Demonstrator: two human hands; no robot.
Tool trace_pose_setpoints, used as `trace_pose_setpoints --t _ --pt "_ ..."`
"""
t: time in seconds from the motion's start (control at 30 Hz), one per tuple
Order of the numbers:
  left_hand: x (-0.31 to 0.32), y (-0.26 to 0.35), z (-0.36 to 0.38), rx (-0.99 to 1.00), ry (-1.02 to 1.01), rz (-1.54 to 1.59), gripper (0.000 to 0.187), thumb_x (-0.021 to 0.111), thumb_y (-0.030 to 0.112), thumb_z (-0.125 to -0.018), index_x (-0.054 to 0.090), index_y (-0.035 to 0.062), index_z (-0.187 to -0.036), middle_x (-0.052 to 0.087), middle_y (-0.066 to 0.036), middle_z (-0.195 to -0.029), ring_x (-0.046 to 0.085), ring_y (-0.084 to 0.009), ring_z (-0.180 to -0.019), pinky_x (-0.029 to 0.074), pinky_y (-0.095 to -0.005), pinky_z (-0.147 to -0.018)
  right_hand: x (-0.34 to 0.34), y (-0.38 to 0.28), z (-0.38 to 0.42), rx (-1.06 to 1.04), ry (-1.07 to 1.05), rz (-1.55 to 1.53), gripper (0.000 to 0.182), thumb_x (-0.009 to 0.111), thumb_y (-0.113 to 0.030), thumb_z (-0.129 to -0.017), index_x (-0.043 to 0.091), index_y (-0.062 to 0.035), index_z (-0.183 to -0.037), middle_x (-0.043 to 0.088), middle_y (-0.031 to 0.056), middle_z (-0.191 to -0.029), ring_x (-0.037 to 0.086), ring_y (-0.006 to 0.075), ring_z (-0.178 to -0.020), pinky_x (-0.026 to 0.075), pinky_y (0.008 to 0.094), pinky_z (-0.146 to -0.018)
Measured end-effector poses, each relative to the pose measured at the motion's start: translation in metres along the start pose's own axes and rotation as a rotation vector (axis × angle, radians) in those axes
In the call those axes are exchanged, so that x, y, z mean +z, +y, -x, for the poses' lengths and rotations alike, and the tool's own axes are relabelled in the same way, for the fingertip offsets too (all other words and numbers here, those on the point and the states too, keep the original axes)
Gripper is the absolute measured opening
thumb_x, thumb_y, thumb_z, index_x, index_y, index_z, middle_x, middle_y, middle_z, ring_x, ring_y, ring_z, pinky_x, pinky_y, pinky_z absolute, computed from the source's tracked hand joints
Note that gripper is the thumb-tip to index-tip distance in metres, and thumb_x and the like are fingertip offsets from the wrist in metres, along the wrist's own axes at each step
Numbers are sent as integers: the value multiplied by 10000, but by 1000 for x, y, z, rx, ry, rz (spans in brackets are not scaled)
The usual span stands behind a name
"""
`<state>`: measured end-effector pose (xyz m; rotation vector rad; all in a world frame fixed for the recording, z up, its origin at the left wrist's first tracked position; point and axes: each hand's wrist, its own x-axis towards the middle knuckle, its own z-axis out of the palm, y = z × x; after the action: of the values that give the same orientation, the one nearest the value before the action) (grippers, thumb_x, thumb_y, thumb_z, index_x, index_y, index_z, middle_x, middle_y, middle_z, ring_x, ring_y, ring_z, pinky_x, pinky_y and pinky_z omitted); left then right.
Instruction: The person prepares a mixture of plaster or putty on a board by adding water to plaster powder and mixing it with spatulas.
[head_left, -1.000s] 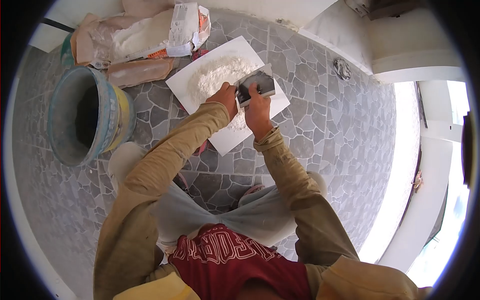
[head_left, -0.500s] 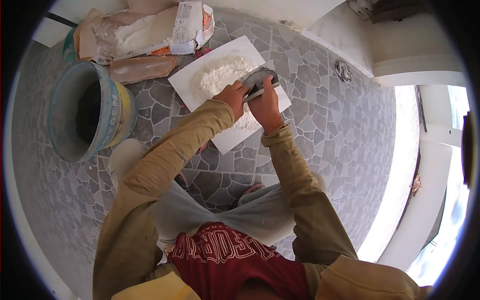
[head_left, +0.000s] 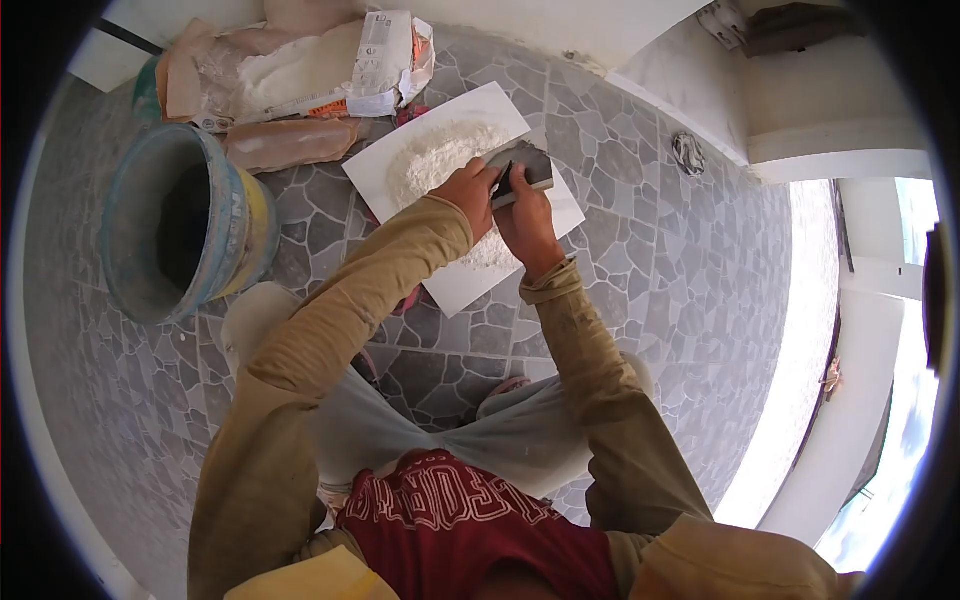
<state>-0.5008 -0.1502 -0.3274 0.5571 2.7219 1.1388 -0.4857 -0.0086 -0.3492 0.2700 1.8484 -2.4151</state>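
Note:
Over a white board (head_left: pixel 461 287) bearing a heap of white powder (head_left: pixel 436 152), both my hands are close together. My right hand (head_left: pixel 530 222) grips a flat, dark grey scraper (head_left: pixel 526 165) with a pale strip along one edge, the thumb lying on its face. Fingers curled, my left hand (head_left: pixel 466 190) is closed at the scraper's left end. A small dark pointed piece shows between the two hands; I cannot tell whether it belongs to the scraper. Some powder shows beneath my wrists.
On the left stands a blue-rimmed bucket (head_left: pixel 228 228) with a yellow band. A torn paper bag (head_left: pixel 385 50) of white powder lies behind it, with a strip of brown paper (head_left: pixel 290 143) in front. A crumpled item (head_left: pixel 688 153) lies on the stone-patterned floor (head_left: pixel 640 240) by the wall.
The scraper has tipped so more of its flat face shows, and my right thumb has moved lower across it. My left hand stays beside it. The whole view has shifted slightly.

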Motion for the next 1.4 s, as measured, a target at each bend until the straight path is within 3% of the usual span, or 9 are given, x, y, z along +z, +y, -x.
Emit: trace_pose_setpoints --t 0.1,0.23,0.33,0.4,0.7,0.8,1.07,1.13,1.4 --pt "3 -9 -2 -59 2 -19 355 561 30 -852 568 35 -1207 539 -161 -1114 583 -361 -1045 500 -423 -877 4 2 2 291 121 -327 308 433 -258 -1046 544 20 -1116 616 110 -925 603 234 -818 490 342 -746" --pt "17 -16 11 -78 -39 -64 385 584 67 -846 542 69 -1228 515 -136 -1139 577 -331 -1071 515 -436 -863 -1 27 2 -22 89 -8 265 481 -255 -1020 555 -5 -1066 598 66 -884 592 188 -768 475 320 -665" --pt "24 -11 14 -19 -23 -80 379 608 87 -832 553 91 -1207 514 -98 -1139 578 -303 -1064 527 -434 -854 -20 14 3 -643 18 1046 212 543 -260 -985 552 -48 -992 565 21 -791 562 143 -668 452 301 -569" --pt "14 -28 3 -96 -41 -209 395 585 80 -836 542 91 -1229 503 -96 -1120 579 -294 -1038 530 -427 -842 -2 10 5 136 200 -223 218 543 -263 -983 552 -46 -1005 559 22 -755 561 150 -628 447 305 -543" --pt "18 -32 8 15 -25 -180 428 618 70 -813 549 98 -1234 506 -80 -1128 574 -285 -1041 528 -405 -847 -11 6 -3 -193 211 -27 235 544 -156 -976 576 75 -1002 633 104 -811 649 181 -726 499 387 -603" --pt "28 -13 20 4 -79 -165 418 626 63 -812 557 107 -1221 518 -76 -1110 577 -286 -1047 528 -412 -848 -8 -5 -7 123 351 -335 221 561 -168 -967 591 51 -982 629 88 -788 651 177 -728 518 366 -632" --pt "24 -26 14 -20 -68 -119 410 536 35 -866 531 93 -1272 496 -116 -1108 580 -313 -1040 509 -413 -866 -22 1 -4 -118 118 361 249 562 -210 -976 603 35 -990 634 95 -795 629 176 -712 523 341 -616" --pt "26 -40 9 -52 -81 -92 421 539 40 -868 520 97 -1285 486 -116 -1118 580 -316 -1034 509 -422 -855 -15 -6 -4 218 282 33 236 577 -190 -966 597 40 -1016 643 105 -836 644 192 -734 525 349 -626" --pt "17 -25 13 -39 -56 -28 354 528 30 -879 541 77 -1229 493 -122 -1109 590 -352 -984 498 -433 -851 -15 4 -9 192 277 -188 255 580 -211 -955 545 12 -1073 591 73 -925 601 174 -762 518 338 -620"
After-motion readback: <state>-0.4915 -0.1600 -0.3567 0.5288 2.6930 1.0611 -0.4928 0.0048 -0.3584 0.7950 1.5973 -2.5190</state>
